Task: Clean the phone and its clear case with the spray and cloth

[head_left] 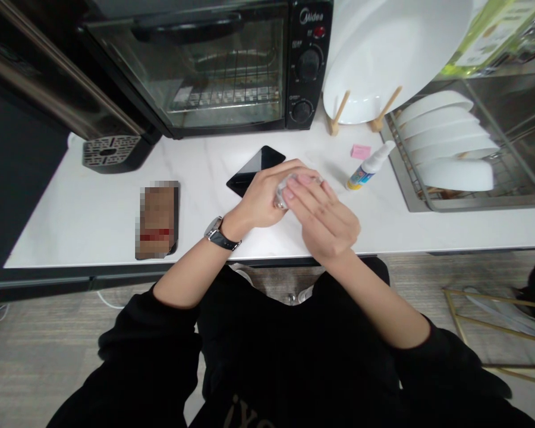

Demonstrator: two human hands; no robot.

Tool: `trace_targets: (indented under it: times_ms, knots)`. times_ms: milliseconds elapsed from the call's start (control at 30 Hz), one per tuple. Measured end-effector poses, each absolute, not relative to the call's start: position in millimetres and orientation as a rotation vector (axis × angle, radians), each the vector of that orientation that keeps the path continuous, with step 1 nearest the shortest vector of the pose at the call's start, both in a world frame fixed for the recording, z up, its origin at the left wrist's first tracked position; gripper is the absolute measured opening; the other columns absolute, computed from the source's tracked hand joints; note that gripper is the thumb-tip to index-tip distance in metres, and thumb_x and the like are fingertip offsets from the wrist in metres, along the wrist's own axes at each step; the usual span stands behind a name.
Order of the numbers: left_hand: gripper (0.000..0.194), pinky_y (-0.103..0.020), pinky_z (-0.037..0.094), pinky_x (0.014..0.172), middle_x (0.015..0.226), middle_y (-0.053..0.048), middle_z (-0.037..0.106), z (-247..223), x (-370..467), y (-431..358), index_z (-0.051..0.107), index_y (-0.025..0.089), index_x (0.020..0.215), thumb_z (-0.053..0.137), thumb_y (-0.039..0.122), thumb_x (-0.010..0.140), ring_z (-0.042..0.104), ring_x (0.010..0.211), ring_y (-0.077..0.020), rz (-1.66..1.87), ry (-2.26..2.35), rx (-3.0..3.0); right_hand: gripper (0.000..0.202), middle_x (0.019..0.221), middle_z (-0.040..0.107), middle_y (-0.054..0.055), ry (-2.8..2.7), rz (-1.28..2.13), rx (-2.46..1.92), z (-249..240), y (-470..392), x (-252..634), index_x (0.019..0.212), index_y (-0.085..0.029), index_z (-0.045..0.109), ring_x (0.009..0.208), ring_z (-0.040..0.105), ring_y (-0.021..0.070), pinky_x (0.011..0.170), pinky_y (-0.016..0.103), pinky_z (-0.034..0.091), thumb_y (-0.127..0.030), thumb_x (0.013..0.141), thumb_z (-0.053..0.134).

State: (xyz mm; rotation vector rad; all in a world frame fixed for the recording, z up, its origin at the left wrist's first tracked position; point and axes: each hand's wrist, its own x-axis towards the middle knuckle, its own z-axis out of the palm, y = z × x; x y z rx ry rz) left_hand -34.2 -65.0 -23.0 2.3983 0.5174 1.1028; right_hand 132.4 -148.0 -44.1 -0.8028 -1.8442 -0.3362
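Observation:
Above the counter, my left hand (265,196), with a watch (222,233) on its wrist, is closed around a small whitish, shiny object (280,195). Fingers of my right hand (327,217) press over that object from the right and hide most of it, so its kind cannot be made out. Just behind my left hand, a black phone (255,166) lies flat on the counter, partly covered by the hand. To the right of my hands stands a small white spray bottle (365,171) with a blue and yellow label, touched by neither hand.
A toaster oven (205,71) stands at the back of the white counter (93,208). A blurred-out phone-shaped item (157,220) lies at left, near a drip tray (111,153). On the right are a pink slip (361,151), a large plate (392,53) and white bowls (455,175) in a rack.

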Motion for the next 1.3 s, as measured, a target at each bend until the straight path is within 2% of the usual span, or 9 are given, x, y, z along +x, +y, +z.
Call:
trace_targets:
  times_ms: [133,300,467,600,767,867,1000,1133,1300]
  knots:
    - [0.027,-0.036,0.063,0.096,0.12,-0.005,0.078,-18,-36,-67,0.071,0.029,0.129,0.052,0.034,0.111,0.076,0.109,-0.0184,1.02,0.517,2.404,0.057,0.155,0.065,-0.009,-2.032,-0.093,-0.769,-36,-156,125,0.157,-0.039,0.057,0.144,0.064,0.0171,0.132,0.033,0.045,-0.009,0.109,0.057]
    - [0.04,-0.048,0.051,0.123,0.13,-0.006,0.079,-13,-43,-80,0.061,0.031,0.149,0.057,0.038,0.11,0.064,0.141,-0.0246,1.164,0.67,2.513,0.062,0.149,0.072,-0.005,-1.754,-0.146,-0.663,-40,-157,149,0.159,-0.035,0.058,0.138,0.071,0.0206,0.121,0.037,0.061,-0.006,0.104,0.063]
    - [0.01,-0.039,0.063,0.104,0.128,-0.006,0.077,-21,-51,-127,0.074,0.024,0.111,0.072,0.026,0.102,0.073,0.12,-0.0197,1.494,1.037,2.293,0.049,0.135,0.081,-0.001,-1.384,-0.014,-0.976,-55,-167,179,0.136,-0.036,0.077,0.128,0.078,0.0256,0.116,0.054,0.064,-0.006,0.104,0.056]
    - [0.01,-0.042,0.064,0.109,0.111,-0.002,0.083,-36,-54,-175,0.075,0.024,0.109,0.074,0.019,0.1,0.08,0.117,-0.0205,1.563,1.269,2.088,0.047,0.13,0.083,0.001,-1.346,0.166,-1.128,-63,-174,187,0.133,-0.033,0.079,0.124,0.08,0.0238,0.111,0.048,0.066,-0.008,0.1,0.057]
    - [0.011,-0.047,0.065,0.11,0.126,-0.011,0.08,-57,-60,-201,0.057,0.023,0.103,0.068,0.023,0.102,0.077,0.128,-0.0239,1.584,1.355,1.745,0.049,0.13,0.083,-0.001,-1.36,0.228,-1.137,-61,-172,193,0.133,-0.037,0.079,0.121,0.081,0.0235,0.11,0.045,0.067,-0.008,0.099,0.058]
    - [0.011,-0.046,0.063,0.115,0.126,-0.01,0.074,-64,-59,-197,0.055,0.024,0.112,0.063,0.024,0.104,0.075,0.13,-0.0224,1.49,1.301,1.759,0.049,0.133,0.082,-0.004,-1.418,0.217,-1.115,-58,-171,190,0.136,-0.04,0.077,0.123,0.08,0.0234,0.11,0.045,0.068,-0.01,0.102,0.057]
    - [0.031,-0.042,0.061,0.116,0.127,-0.009,0.073,-60,-49,-188,0.064,0.025,0.137,0.063,0.027,0.106,0.074,0.126,-0.0203,1.369,1.428,1.937,0.051,0.136,0.08,-0.005,-1.562,0.216,-1.038,-53,-170,176,0.141,-0.04,0.074,0.128,0.078,0.0221,0.112,0.044,0.067,-0.009,0.104,0.058]
    - [0.03,-0.035,0.064,0.108,0.125,-0.008,0.075,-54,-41,-187,0.073,0.022,0.135,0.059,0.022,0.108,0.074,0.121,-0.019,1.382,1.455,2.112,0.054,0.142,0.077,-0.003,-1.679,0.157,-0.967,-47,-165,168,0.147,-0.037,0.07,0.131,0.076,0.0218,0.115,0.041,0.065,-0.007,0.105,0.057]
    - [0.038,-0.036,0.062,0.116,0.144,-0.007,0.076,-60,-44,-189,0.066,0.024,0.146,0.053,0.022,0.111,0.074,0.133,-0.0195,1.289,1.324,2.132,0.057,0.148,0.074,-0.003,-1.78,0.022,-0.85,-48,-148,174,0.152,-0.039,0.065,0.134,0.074,0.0239,0.119,0.045,0.063,-0.006,0.106,0.058]
